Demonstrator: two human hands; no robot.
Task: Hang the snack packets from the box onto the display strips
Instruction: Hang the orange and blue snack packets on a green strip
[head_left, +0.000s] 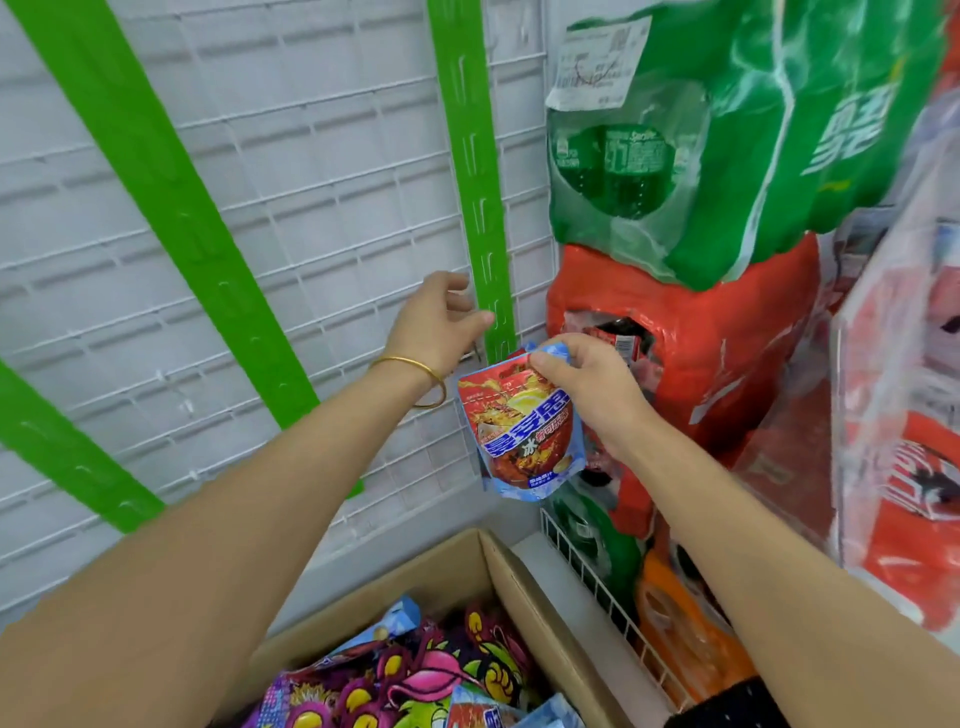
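Observation:
A green display strip (480, 171) with hook tabs runs down the white wire grid wall. My left hand (441, 325), a gold bangle at its wrist, pinches the strip near its lower end. My right hand (584, 379) holds a red and blue snack packet (524, 431) by its top edge, just below and right of the strip's lower end. The packet hangs upright with its front facing me. A cardboard box (498, 577) at the bottom holds several more colourful packets (415, 675).
Two more green strips (171, 192) slant across the wire grid (322, 156) on the left. Shrink-wrapped packs of green (753, 130) and red (727, 364) drink bottles are stacked at the right. A low white wire rack (597, 577) stands beside the box.

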